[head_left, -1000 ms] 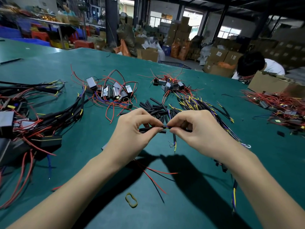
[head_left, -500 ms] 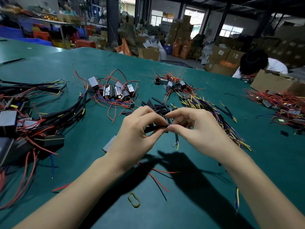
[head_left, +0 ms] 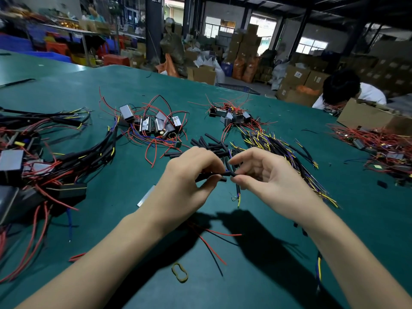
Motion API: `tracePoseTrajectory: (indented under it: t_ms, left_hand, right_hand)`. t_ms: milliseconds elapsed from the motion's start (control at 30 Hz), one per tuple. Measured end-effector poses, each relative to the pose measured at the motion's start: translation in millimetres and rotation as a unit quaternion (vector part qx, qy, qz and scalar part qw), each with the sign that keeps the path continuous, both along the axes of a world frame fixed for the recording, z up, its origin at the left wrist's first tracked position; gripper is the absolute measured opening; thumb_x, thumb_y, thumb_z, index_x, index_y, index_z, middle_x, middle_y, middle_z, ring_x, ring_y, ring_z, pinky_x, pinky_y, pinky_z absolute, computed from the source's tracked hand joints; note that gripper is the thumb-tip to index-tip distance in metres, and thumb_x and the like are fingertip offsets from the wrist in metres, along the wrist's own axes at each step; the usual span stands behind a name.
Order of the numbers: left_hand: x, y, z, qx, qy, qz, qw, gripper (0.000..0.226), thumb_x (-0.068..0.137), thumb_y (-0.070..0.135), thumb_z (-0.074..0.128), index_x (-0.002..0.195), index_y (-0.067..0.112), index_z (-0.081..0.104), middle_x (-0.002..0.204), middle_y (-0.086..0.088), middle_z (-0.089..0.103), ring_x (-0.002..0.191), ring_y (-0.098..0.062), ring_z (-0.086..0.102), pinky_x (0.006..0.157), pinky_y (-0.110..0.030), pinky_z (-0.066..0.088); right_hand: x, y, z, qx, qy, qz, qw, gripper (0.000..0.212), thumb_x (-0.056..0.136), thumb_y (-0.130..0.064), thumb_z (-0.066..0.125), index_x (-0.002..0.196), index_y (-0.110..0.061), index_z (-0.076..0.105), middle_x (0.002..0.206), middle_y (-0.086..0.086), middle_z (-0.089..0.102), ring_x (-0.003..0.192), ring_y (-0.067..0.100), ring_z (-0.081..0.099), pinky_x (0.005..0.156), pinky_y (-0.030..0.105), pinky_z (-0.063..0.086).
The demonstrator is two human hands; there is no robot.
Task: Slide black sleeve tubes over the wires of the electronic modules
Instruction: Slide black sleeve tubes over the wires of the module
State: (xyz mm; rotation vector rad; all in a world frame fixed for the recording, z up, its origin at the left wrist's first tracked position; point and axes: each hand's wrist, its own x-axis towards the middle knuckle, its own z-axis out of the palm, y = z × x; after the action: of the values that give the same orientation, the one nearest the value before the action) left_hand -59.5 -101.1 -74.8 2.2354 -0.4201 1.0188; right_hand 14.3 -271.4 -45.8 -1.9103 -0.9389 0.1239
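My left hand (head_left: 189, 181) pinches a black sleeve tube (head_left: 223, 174) that lies level between both hands above the green table (head_left: 289, 275). At the tube's right end my right hand (head_left: 267, 179) holds thin wires (head_left: 238, 194). Its fingers are curled and its index finger is lifted a little. The wires' yellow and blue ends hang down below the hands. Part of a silver module (head_left: 146, 195) shows under my left wrist, with red and black leads (head_left: 211, 248) trailing toward me. A pile of loose black sleeve tubes (head_left: 211, 143) lies just behind the hands.
Modules with red wires (head_left: 153, 126) lie at back left, a smaller heap (head_left: 231, 114) at back centre. A wire bundle (head_left: 278, 148) fans right. Sleeved harnesses (head_left: 55, 166) crowd the left edge. A rubber band (head_left: 179, 272) lies near me. A person (head_left: 341, 88) sits beside a cardboard box (head_left: 367, 117).
The tube has slid further right over the wires, and more of it now shows between the hands. My right index finger has lifted off the pinch. The camera has shifted slightly.
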Motion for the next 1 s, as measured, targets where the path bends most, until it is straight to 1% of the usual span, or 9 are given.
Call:
tracePoseTrajectory:
  t_ms: [200,333,467,533,600,667,733,867,1000]
  left_hand:
    - [1,-4,1,0.088,-0.03,0.019,0.995,0.007,0.086,0.006,0.065,0.081,0.0,0.064,0.077,-0.009,0.059,0.073,-0.024,0.053,0.066,-0.033,0.043]
    - [1,0,1,0.118,-0.037,0.033,0.992,0.008,0.085,0.002,0.064,0.078,-0.001,0.063,0.076,-0.01,0.058,0.071,-0.027,0.054,0.065,-0.037,0.044]
    - [0,-3,3,0.078,-0.017,0.016,0.997,0.01,0.079,0.002,0.072,0.078,0.001,0.062,0.076,-0.006,0.059,0.072,-0.019,0.051,0.066,-0.032,0.045]
    - [-2,-1,8,-0.042,0.03,0.017,0.999,0.014,0.081,0.017,0.074,0.081,0.007,0.064,0.076,0.001,0.063,0.07,-0.014,0.055,0.066,-0.025,0.046]
    - [-1,8,13,-0.143,0.149,0.046,0.977,0.016,0.087,0.029,0.066,0.081,0.015,0.068,0.073,0.003,0.068,0.068,-0.01,0.059,0.066,-0.024,0.046]
    - [-1,22,18,-0.147,0.314,0.045,0.937,0.025,0.091,0.032,0.056,0.081,0.015,0.072,0.071,0.001,0.072,0.06,-0.006,0.056,0.06,-0.021,0.043]
    - [-3,29,22,-0.174,0.404,-0.008,0.898,0.028,0.093,0.028,0.056,0.079,0.011,0.073,0.067,0.004,0.072,0.054,0.002,0.055,0.052,-0.011,0.04]
    - [-5,33,23,-0.21,0.42,-0.043,0.882,0.023,0.087,0.03,0.064,0.078,0.012,0.074,0.07,0.005,0.073,0.06,0.001,0.06,0.054,-0.003,0.039]
    - [-2,30,18,-0.215,0.392,-0.031,0.894,0.009,0.083,0.022,0.07,0.078,0.015,0.073,0.064,0.007,0.07,0.06,0.001,0.06,0.059,-0.005,0.043]
  right_hand:
    - [3,10,-6,-0.015,0.067,-0.024,0.997,0.003,0.084,-0.013,0.068,0.084,-0.016,0.069,0.066,-0.001,0.067,0.059,0.009,0.057,0.063,0.022,0.047]
    - [5,6,-9,-0.025,0.108,-0.033,0.993,0.026,0.085,-0.03,0.064,0.077,-0.007,0.071,0.06,-0.001,0.064,0.053,0.009,0.051,0.057,0.013,0.041]
    - [5,5,-7,0.001,0.119,-0.016,0.993,0.019,0.089,-0.02,0.063,0.076,-0.008,0.07,0.062,0.002,0.063,0.052,0.006,0.049,0.054,0.008,0.038]
    - [5,4,-7,-0.003,0.12,-0.002,0.993,0.016,0.089,-0.017,0.063,0.078,-0.008,0.069,0.062,-0.001,0.063,0.055,0.006,0.049,0.057,0.01,0.04]
    - [5,2,-5,-0.014,0.109,0.01,0.994,0.014,0.088,-0.016,0.064,0.077,-0.009,0.068,0.064,-0.003,0.064,0.057,0.007,0.05,0.061,0.012,0.043]
    - [5,0,-3,-0.031,0.091,0.023,0.995,0.012,0.088,-0.014,0.065,0.077,-0.011,0.067,0.066,-0.003,0.065,0.058,0.006,0.051,0.063,0.014,0.044]
    - [5,0,0,-0.053,0.069,0.029,0.996,0.011,0.088,-0.015,0.064,0.078,-0.013,0.067,0.067,-0.003,0.065,0.06,0.006,0.051,0.064,0.018,0.043]
    - [7,-1,4,-0.085,0.015,0.026,0.996,0.011,0.087,-0.018,0.066,0.077,-0.017,0.069,0.064,-0.006,0.064,0.056,0.004,0.043,0.056,0.016,0.035]
    - [7,0,6,-0.116,-0.046,0.007,0.992,0.013,0.084,-0.017,0.07,0.072,-0.022,0.069,0.053,-0.015,0.057,0.048,-0.001,0.042,0.051,0.01,0.032]
